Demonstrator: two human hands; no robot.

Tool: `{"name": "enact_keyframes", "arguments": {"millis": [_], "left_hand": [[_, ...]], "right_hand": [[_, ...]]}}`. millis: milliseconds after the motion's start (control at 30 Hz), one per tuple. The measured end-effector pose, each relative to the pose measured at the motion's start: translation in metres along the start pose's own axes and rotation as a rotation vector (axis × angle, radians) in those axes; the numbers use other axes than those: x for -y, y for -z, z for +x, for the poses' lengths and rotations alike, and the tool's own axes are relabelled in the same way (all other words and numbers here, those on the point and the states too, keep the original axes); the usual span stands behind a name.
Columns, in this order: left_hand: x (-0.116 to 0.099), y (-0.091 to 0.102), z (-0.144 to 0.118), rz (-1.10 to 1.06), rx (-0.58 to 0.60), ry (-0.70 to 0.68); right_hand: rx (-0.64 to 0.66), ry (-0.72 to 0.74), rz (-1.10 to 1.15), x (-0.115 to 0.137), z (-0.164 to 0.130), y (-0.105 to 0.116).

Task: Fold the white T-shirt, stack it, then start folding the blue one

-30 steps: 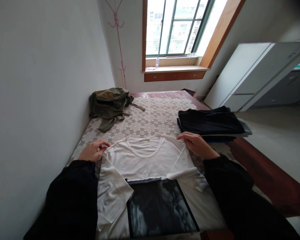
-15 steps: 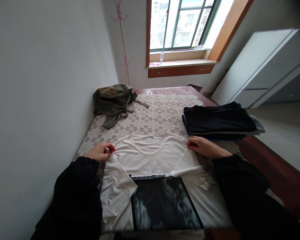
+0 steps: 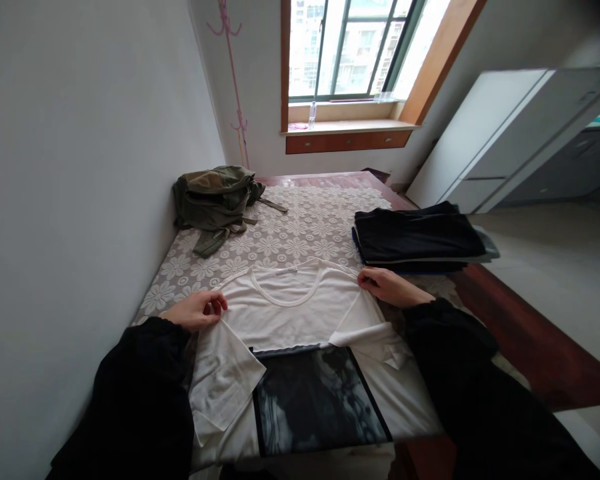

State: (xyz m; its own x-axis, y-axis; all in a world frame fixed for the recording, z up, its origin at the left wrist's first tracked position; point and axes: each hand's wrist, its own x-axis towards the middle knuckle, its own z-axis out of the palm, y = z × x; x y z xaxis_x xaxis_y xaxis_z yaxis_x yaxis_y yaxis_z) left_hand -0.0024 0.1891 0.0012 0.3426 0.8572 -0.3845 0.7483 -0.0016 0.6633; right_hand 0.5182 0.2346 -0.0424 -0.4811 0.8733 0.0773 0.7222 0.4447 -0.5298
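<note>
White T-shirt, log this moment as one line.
left hand: pinches shoulder | right hand: pinches other shoulder | white T-shirt: flat, sleeves folded in | dark board: on shirt

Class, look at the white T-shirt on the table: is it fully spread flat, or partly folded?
Partly folded. The white T-shirt has both sleeves turned inward over its front, beside a dark board.

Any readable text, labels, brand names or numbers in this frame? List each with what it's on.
No text can be read anywhere in this frame.
White T-shirt: a small neck label shows, too small to tell if it bears any print.
Dark glossy board on the shirt: only reflections, no print.
Bottle on the window sill: too small and blurred to read.
Left hand and right hand pinch the shirt's shoulders; nothing written near them.
</note>
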Motion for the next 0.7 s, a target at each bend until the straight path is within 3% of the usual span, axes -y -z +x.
{"name": "enact_keyframes", "arguments": {"millis": [167,267,367,467,567,700], "left_hand": [[0.007,-0.002,0.002,0.016,-0.023,-0.048],[-0.004,-0.009,-0.009,0.11,-0.106,-0.053],[-0.026,-0.024,-0.035,0.189,-0.252,-0.106],[-0.044,-0.045,-0.075,0.144,-0.347,-0.118],[-0.037,-0.082,-0.125,0.067,-0.49,-0.021],[0.007,-0.173,-0.185,-0.083,-0.814,0.225]], "right_hand": [[-0.019,0.067,-0.057,0.018,-0.009,0.004],[-0.03,0.175,-0.111,0.041,-0.019,0.003],[-0.037,0.225,-0.116,0.064,-0.037,0.003],[-0.116,0.115,-0.092,0.074,-0.069,0.004],[-0.27,-0.139,-0.061,0.07,-0.12,-0.002],[-0.544,-0.47,0.122,0.063,-0.211,-0.046]]}}
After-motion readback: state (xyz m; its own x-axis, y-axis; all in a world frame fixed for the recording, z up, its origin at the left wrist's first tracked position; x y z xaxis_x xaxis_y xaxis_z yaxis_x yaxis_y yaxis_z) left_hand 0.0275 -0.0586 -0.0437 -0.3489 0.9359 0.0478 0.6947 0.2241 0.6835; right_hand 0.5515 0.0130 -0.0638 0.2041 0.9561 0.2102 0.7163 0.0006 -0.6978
